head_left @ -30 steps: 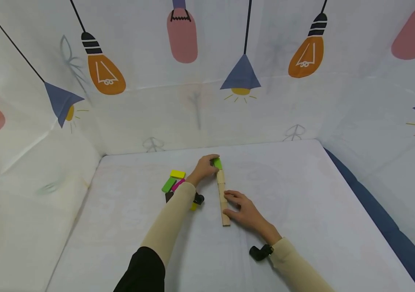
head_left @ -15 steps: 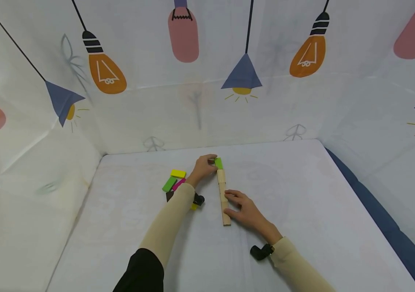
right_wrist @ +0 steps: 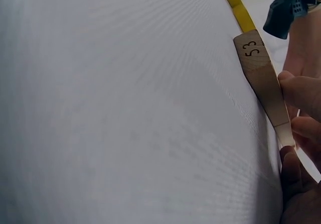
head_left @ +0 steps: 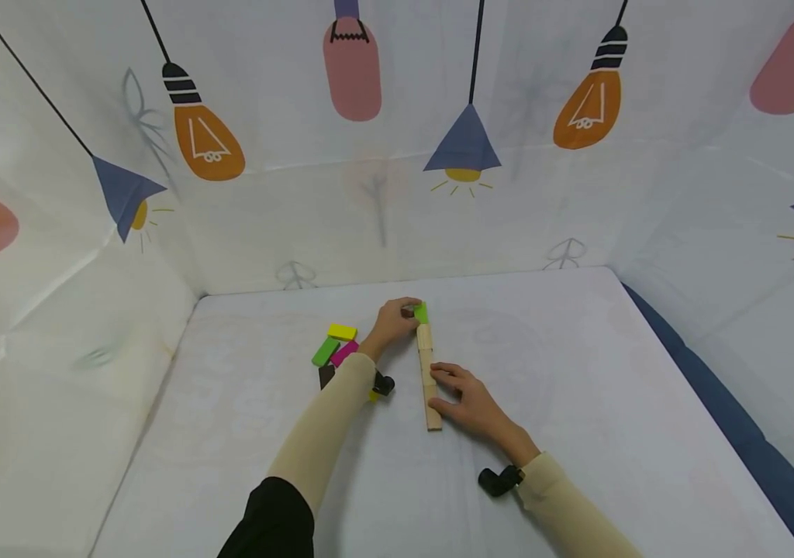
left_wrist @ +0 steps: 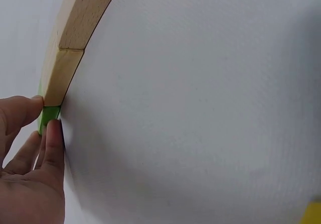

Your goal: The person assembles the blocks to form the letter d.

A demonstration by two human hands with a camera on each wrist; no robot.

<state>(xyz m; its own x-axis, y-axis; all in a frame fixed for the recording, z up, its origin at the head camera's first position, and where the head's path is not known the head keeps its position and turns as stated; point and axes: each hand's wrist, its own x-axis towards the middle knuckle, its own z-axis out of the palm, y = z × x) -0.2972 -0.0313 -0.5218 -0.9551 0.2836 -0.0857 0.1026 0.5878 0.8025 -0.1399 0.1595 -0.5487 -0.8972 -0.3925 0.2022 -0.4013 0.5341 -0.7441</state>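
A person works at a white table (head_left: 543,341) with both hands. A narrow row of plain wooden blocks (head_left: 427,377) runs away from the person near the middle of the table, with a light green block (head_left: 421,313) at its far end.

The left hand (head_left: 390,323) reaches to that far end. Its thumb and fingers are drawn close together and pinch the green block, which in the left wrist view meets the last wooden piece. A dark patch shows within this hand; whether it is another block or shadow, I cannot tell.

The right hand (head_left: 472,403) lies beside the near half of the row, thumb and forefinger parted, tips touching its right side. One wooden block shows the number 53 in the right wrist view.

Left of the row are a yellow block (head_left: 343,332), a darker green block (head_left: 326,352), a pink block (head_left: 344,353) and a dark block (head_left: 326,377), close together; another bit of yellow (head_left: 373,396) peeks out by the left wrist.

The blocks look light, stiff and hard to damage. Their smooth faces probably slide easily, so a slight nudge could skew the row. The long sides near the middle seem the best hold, leaving the ends free.
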